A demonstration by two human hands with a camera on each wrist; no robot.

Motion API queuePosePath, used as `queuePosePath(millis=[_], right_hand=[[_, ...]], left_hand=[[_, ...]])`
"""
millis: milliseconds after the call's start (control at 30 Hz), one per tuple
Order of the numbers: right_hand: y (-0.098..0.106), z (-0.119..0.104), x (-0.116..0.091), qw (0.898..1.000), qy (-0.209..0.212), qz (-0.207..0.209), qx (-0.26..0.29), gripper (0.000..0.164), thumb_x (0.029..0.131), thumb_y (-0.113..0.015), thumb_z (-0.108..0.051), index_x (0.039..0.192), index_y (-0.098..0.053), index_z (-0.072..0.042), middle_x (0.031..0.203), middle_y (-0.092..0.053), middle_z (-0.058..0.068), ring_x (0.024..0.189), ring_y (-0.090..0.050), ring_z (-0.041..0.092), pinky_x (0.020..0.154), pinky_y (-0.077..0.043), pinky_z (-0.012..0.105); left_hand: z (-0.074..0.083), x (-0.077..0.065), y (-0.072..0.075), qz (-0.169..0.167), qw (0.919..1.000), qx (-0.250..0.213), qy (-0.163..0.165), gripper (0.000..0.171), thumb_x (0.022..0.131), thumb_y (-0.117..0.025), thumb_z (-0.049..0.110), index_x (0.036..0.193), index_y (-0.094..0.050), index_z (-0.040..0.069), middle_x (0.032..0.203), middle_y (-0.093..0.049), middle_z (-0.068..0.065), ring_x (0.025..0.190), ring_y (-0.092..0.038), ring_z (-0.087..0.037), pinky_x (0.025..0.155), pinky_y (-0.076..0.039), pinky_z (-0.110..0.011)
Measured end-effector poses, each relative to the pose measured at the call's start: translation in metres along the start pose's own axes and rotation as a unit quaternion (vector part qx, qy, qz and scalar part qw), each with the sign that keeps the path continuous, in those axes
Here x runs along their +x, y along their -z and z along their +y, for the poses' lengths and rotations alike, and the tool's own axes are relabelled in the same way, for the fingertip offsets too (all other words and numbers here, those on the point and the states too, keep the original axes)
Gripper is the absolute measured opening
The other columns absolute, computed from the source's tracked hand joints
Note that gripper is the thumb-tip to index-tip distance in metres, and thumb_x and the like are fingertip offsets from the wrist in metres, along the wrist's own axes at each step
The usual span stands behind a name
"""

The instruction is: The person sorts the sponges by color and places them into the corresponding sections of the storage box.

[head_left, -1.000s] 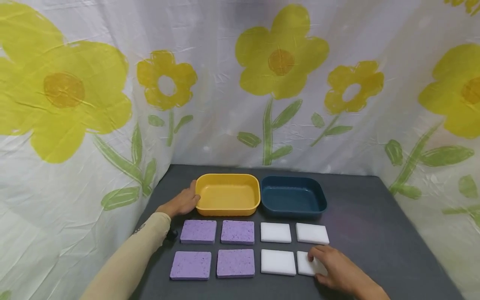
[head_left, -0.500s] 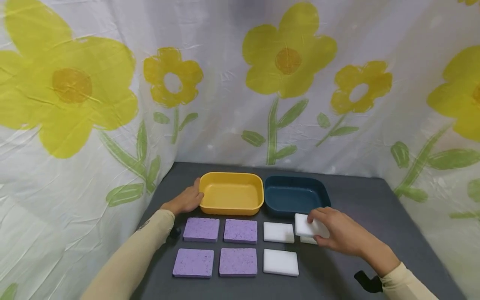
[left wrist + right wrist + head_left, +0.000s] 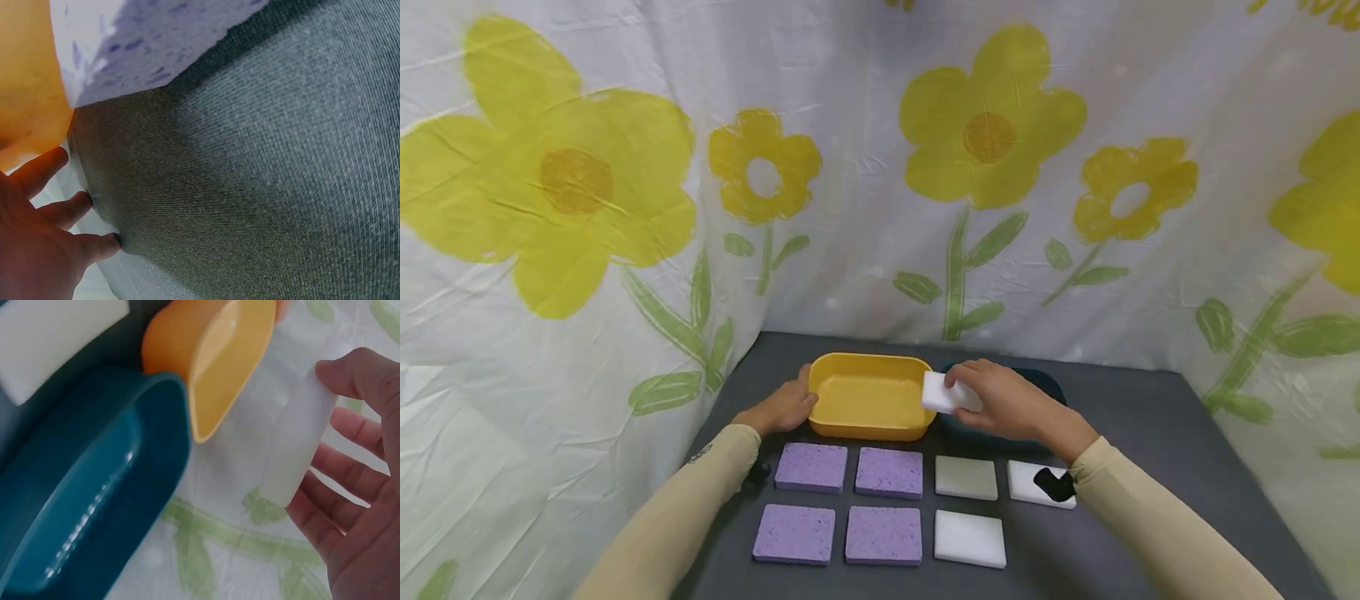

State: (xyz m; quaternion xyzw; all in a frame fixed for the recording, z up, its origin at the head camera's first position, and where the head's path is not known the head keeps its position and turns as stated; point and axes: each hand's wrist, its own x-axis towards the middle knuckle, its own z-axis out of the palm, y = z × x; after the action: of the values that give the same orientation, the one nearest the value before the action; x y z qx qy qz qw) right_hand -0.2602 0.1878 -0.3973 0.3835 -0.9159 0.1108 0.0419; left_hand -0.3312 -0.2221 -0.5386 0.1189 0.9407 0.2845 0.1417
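Note:
My right hand (image 3: 1007,404) pinches a white sponge (image 3: 943,393) between thumb and fingers. It holds the sponge raised above the seam between the yellow tub (image 3: 868,432) and the dark blue tub (image 3: 94,487); in the head view this hand partly covers the blue tub. In the right wrist view the held sponge (image 3: 300,444) is tilted. At the yellow tub's left end rests my left hand (image 3: 782,407), touching its side. In the left wrist view several fingertips (image 3: 106,247) of that hand, fairly straight, lie beside the tub near the table.
Several purple sponges, such as one purple sponge (image 3: 793,534), lie in two rows at the left front. Right of them lie a front white sponge (image 3: 970,538), a shaded sponge (image 3: 966,477) and a third (image 3: 1024,481), partly under the right sleeve. A flowered curtain (image 3: 857,283) hangs behind the table.
My right hand has lifted the white sponge from the front right spot, then carried it back and left toward the tubs. My left hand stays at the yellow tub. The view has shifted slightly.

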Motion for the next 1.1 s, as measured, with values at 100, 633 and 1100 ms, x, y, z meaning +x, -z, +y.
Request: queuePosePath(millis=[100, 633, 1100], right_hand=[[-0.006, -0.002, 0.02, 1.0, 0.0, -0.007, 0.006, 0.035, 0.099, -0.082, -0.026, 0.128, -0.068, -0.015, 0.122, -0.072, 0.007, 0.101, -0.065, 0.023, 0.087, -0.059, 0.044], [-0.075, -0.007, 0.105, 0.998, -0.009, -0.046, 0.048, 0.037, 0.103, -0.077, -0.03, 0.135, -0.067, -0.014, 0.13, -0.073, 0.008, 0.107, -0.064, 0.024, 0.102, -0.057, 0.045], [-0.121, -0.023, 0.142, 0.995, -0.028, -0.087, 0.051, 0.031, 0.102, -0.079, -0.029, 0.129, -0.071, -0.018, 0.126, -0.075, 0.002, 0.104, -0.065, 0.019, 0.104, -0.056, 0.04]], left_hand=[[-0.006, 0.005, -0.001, -0.002, 1.0, -0.004, -0.004, 0.076, 0.112, -0.037, 0.027, 0.17, -0.003, -0.01, 0.166, -0.04, -0.038, 0.152, -0.046, -0.049, 0.125, -0.034, -0.066], [-0.004, 0.003, -0.006, 0.019, 0.9998, 0.009, -0.004, 0.075, 0.111, -0.037, 0.026, 0.17, -0.006, -0.01, 0.165, -0.043, -0.037, 0.153, -0.047, -0.049, 0.127, -0.034, -0.063], [-0.01, 0.009, -0.008, 0.024, 0.9997, 0.001, -0.007, 0.076, 0.111, -0.039, 0.028, 0.17, -0.008, -0.009, 0.164, -0.043, -0.038, 0.151, -0.049, -0.048, 0.126, -0.036, -0.061]])
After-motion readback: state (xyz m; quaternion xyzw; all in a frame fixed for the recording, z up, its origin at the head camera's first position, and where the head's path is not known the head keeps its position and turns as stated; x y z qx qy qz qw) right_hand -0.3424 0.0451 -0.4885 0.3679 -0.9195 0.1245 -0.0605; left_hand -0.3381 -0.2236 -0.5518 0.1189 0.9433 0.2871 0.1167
